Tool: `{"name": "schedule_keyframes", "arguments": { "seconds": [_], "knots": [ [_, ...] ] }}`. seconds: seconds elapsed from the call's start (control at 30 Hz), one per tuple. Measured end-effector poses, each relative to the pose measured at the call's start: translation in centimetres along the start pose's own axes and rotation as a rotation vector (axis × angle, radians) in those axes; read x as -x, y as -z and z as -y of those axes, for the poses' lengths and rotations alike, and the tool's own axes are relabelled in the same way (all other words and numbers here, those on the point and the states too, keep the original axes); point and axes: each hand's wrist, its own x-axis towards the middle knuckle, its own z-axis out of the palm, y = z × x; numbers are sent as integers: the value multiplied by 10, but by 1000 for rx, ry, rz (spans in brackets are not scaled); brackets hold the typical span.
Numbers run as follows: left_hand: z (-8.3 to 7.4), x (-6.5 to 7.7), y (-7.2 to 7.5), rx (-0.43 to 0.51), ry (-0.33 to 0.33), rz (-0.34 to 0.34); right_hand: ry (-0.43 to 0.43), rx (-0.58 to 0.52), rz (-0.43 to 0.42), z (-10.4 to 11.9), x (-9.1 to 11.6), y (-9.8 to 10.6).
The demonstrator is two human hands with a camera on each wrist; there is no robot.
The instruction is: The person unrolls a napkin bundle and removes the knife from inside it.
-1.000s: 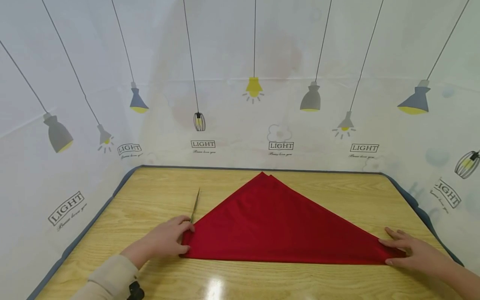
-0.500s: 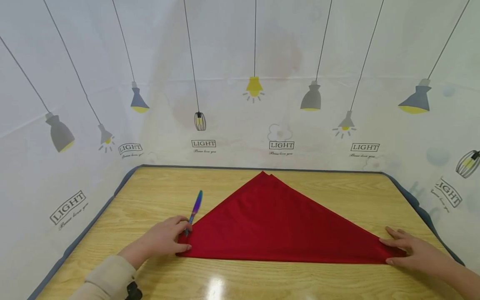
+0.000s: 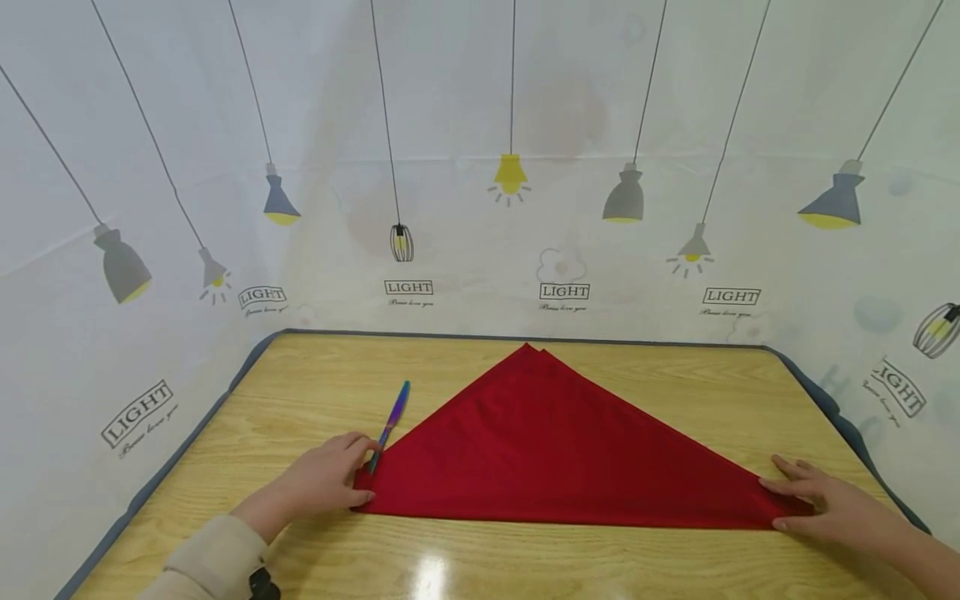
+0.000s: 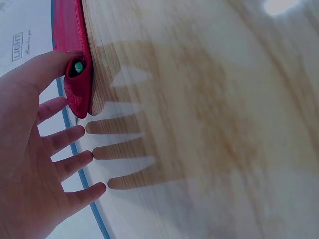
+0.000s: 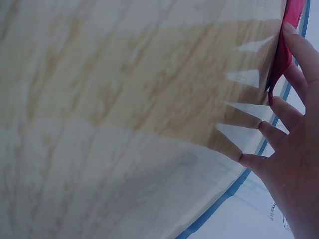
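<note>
A red cloth lies folded in a broad triangle, its peak pointing to the far edge. At its left corner my left hand pinches the fabric between thumb and fingers. A shiny blue-purple table knife slants there, its blade on the wood and its near end over the red fabric, beside my index finger. The left wrist view shows the cloth corner curled into a loop with a small green tip inside. My right hand holds the opposite corner, thumb in front and index finger behind.
The wood-grain table has a dark blue border. White sheeting printed with lamps rises behind it and at both sides.
The knife has turned from edge-on to flat, showing its coloured face. My left hand has shifted slightly left with the cloth corner. The right hand stays put.
</note>
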Motion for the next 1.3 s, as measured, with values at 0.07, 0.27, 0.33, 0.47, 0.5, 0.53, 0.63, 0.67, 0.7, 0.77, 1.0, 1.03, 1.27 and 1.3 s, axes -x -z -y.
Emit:
{"name": "schedule_keyframes", "arguments": {
  "seconds": [0.07,0.27,0.33,0.47,0.5,0.53,0.63,0.67,0.7,0.77,1.0,1.03,1.27,1.3],
  "knots": [
    [0,1,1,8,17,0,9,-5,-1,-1,0,-1],
    [3,3,1,10,53,-2,-8,-38,8,-5,-1,-2],
    [5,4,1,2,62,0,-7,-39,8,-5,0,-2],
    [8,5,4,4,81,8,-17,-25,2,-4,0,-2],
    [8,6,5,9,84,9,-13,-19,2,-4,0,-2],
    [8,7,6,16,87,10,-11,-15,0,-3,0,-2],
    [10,8,8,24,93,16,-5,-6,-6,-2,0,-1],
    [10,9,8,22,93,19,-2,-5,-6,-1,0,-1],
    [11,9,8,20,95,22,3,-3,-6,-1,0,-1],
    [12,10,8,9,99,27,-2,-9,-6,-1,1,-1],
    [15,12,7,-9,94,9,-7,-27,-3,-3,1,-2],
    [15,13,8,-7,94,8,-4,-22,-2,-2,1,-2],
    [15,13,8,17,113,4,-13,-1,3,-1,0,0],
    [15,13,7,13,115,1,-8,-2,2,-1,0,0]
  ]
}}
